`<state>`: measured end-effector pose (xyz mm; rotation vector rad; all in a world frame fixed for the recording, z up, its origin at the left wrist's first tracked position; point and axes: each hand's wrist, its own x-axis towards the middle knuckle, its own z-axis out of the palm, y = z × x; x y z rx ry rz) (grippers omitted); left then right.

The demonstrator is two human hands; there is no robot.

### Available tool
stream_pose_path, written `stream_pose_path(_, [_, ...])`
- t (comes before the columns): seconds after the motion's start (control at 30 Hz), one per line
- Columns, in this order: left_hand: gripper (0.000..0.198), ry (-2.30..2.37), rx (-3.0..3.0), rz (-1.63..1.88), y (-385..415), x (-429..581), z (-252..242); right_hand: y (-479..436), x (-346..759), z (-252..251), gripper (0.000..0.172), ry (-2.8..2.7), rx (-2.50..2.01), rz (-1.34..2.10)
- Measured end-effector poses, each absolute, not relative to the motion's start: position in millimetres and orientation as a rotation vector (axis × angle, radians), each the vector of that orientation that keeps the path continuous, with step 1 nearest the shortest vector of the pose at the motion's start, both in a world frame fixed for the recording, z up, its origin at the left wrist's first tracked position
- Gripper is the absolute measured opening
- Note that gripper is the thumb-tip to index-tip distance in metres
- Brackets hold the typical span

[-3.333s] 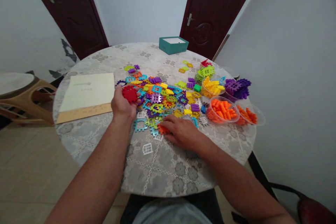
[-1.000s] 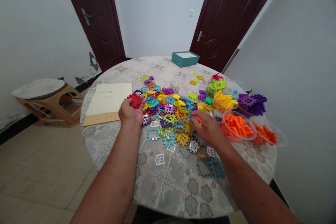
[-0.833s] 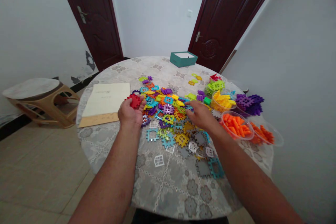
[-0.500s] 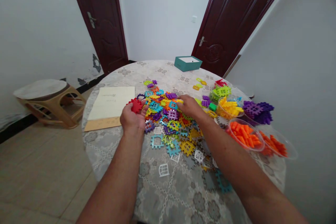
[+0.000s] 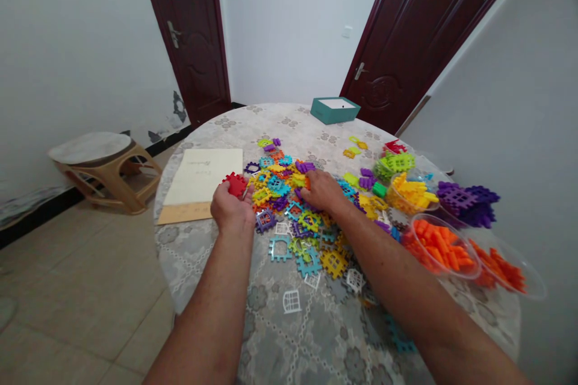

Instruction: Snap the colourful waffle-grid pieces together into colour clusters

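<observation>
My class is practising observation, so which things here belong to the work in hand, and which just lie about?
Work in hand:
red toothed plastic in the left hand
coloured building pieces by the right hand
probably the clear tubs

Lying about, it seems:
teal box
cream paper
stool

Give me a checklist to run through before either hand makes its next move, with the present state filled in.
1. Left hand has the red toothed piece in its grasp: ok.
2. Right hand is at the mixed pile: ok, its fingertips are down among the pieces.
3. Right hand has a firm hold on a piece: cannot tell, the hand itself blocks the view.
4. Pile is spread so every piece shows: not ok, pieces overlap.
5. Green box stands apart from the pile: ok, near the table's far edge.
6. Left hand is off the paper: cannot tell, they overlap in this view.
</observation>
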<state>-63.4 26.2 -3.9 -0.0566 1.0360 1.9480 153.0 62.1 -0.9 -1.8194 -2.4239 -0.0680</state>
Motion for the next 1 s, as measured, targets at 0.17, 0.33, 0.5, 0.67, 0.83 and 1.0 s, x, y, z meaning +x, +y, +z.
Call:
stream_pose_path(0.17, [0.021,1.085,-0.042,1.967,29,-66,-9,68,178,-6,0.037,-2.293,-1.917,-0.132])
stream_pose_path(0.33, [0.022,1.107,-0.041,1.972,30,-66,-11,74,195,-5,0.039,-2.182,-1.975,-0.012])
stream_pose_path(0.5, [0.021,1.138,-0.061,1.960,29,-63,-9,75,208,3,0.037,-2.079,-1.967,0.145])
stream_pose_path(0.67, [0.022,1.225,-0.049,1.894,27,-62,-7,63,215,7,0.036,-2.085,-1.920,0.188])
stream_pose_path(0.83, [0.023,1.311,0.002,1.917,25,-61,-6,42,185,11,0.047,-2.316,-1.549,0.027])
stream_pose_path(1.0, [0.021,1.365,0.063,1.904,25,-59,-7,34,161,18,0.039,-2.564,-1.604,0.073])
